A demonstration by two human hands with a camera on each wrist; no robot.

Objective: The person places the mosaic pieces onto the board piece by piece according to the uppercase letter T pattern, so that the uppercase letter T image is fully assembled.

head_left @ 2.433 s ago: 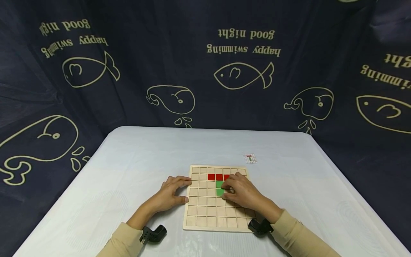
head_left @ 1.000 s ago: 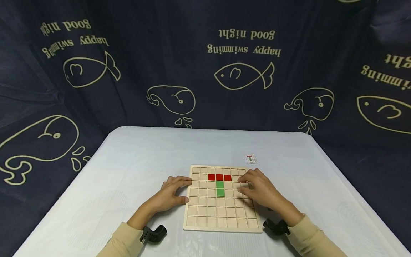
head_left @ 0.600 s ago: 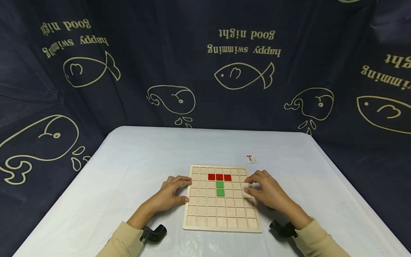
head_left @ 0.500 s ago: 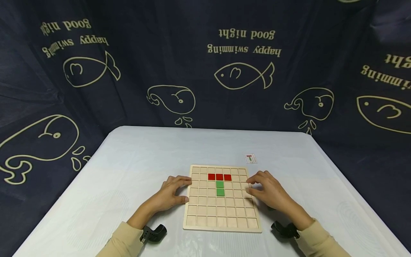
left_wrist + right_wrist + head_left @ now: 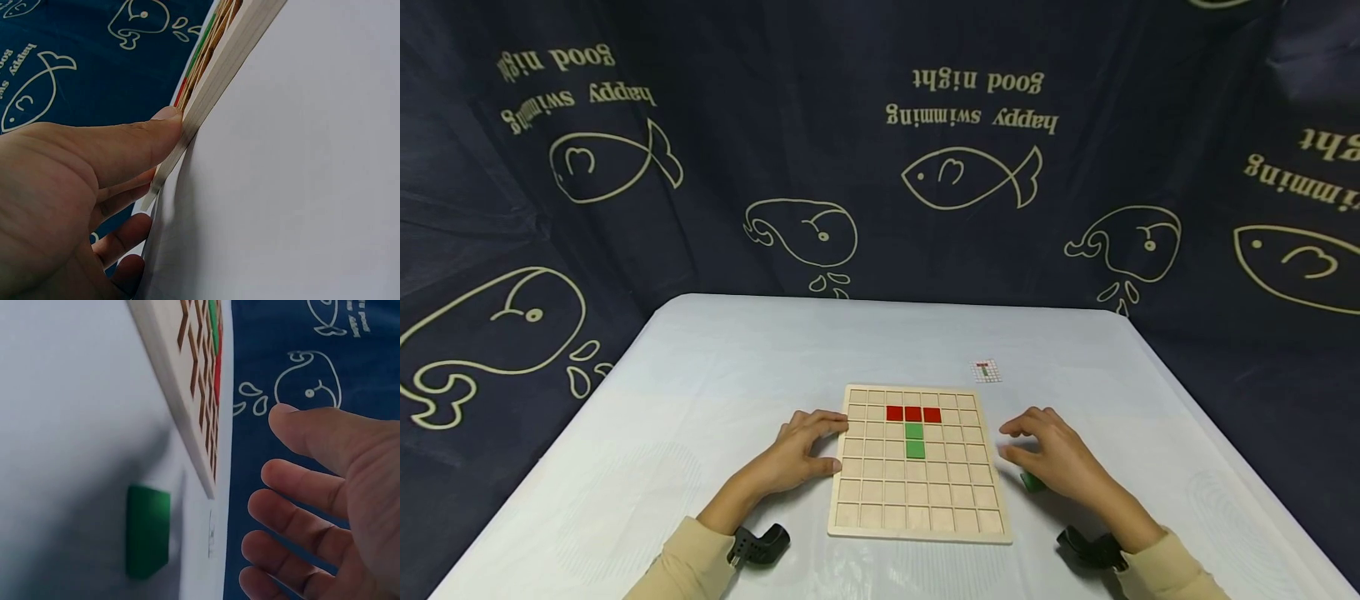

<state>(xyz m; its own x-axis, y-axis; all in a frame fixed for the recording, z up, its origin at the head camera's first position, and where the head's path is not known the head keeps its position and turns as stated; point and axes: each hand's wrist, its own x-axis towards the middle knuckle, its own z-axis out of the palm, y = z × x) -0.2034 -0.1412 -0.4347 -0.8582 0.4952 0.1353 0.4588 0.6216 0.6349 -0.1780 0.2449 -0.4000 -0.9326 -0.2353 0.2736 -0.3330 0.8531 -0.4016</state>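
Note:
A wooden grid board [image 5: 883, 493] lies on the table. Three red tiles [image 5: 913, 414] form a row in it, and two green tiles [image 5: 915, 449] run down from the middle one. My left hand [image 5: 790, 457] rests against the board's left edge; in the left wrist view the thumb [image 5: 140, 142] touches that edge. To the right of the board, my right hand [image 5: 1056, 458] hovers with fingers apart and nothing between them. Beneath it a loose green tile [image 5: 1032, 482] lies on the table, partly hidden in the head view; the right wrist view shows this green piece [image 5: 147, 531] more fully.
A small card [image 5: 986, 371] printted with a red and green T on a grid lies beyond the board's far right corner. The white table [image 5: 760, 350] ends at a dark curtain [image 5: 880, 250] with fish and whale drawings.
My right hand has left the tiles on the board and moved right, past its right edge. The loose green tile now shows below that hand. My left hand has stayed in place.

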